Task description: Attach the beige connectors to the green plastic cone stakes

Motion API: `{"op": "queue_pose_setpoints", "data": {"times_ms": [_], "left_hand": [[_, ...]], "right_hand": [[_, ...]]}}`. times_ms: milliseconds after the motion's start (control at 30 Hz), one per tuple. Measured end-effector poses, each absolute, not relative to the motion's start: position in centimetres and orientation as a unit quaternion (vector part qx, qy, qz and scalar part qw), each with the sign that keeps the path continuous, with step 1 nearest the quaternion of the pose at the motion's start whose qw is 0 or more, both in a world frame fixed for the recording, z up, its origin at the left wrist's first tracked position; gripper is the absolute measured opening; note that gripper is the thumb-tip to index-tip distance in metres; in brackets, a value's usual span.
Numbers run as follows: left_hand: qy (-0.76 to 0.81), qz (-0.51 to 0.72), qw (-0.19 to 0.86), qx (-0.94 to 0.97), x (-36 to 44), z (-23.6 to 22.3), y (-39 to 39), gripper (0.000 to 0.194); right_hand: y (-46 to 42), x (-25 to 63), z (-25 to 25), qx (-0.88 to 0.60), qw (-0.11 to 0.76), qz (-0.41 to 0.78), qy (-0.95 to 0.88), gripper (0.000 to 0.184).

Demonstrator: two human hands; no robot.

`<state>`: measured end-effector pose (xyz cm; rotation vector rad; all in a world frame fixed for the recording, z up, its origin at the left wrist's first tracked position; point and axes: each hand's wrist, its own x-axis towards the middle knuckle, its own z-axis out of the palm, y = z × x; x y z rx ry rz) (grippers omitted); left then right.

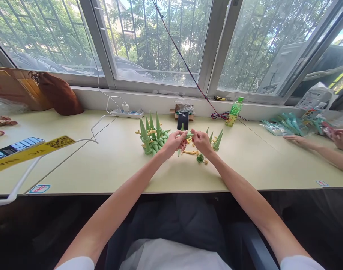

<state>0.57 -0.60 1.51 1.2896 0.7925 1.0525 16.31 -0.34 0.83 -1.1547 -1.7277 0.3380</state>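
Note:
Over the middle of the table, my left hand (174, 144) and my right hand (202, 143) meet, fingers closed. A small green plastic piece (190, 135) is pinched between them; its exact shape is partly hidden by my fingers. Left of my hands stands a cluster of green cones (145, 139), some upright and some lying, with small yellow parts among them. More green cones (217, 141) stand just beyond my right hand. Yellow plastic pieces (190, 152) and a round green part (200, 158) lie on the table below my hands.
Behind the work are a dark phone (183, 120), a power strip (129, 113) and a green-capped bottle (234, 111). A brown pouch (59, 93) stands back left, near a white cable. At right, another person's hands (298, 140) are beside teal packets (292, 123).

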Motion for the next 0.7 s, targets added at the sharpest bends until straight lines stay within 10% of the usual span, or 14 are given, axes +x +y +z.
{"op": "queue_pose_setpoints", "data": {"times_ms": [700], "left_hand": [[0.39,0.479,0.235,0.75,0.8,0.6,-0.5,0.014]], "right_hand": [[-0.2,16.2,0.7,-0.488,0.475,0.157,-0.715,0.069]]}}
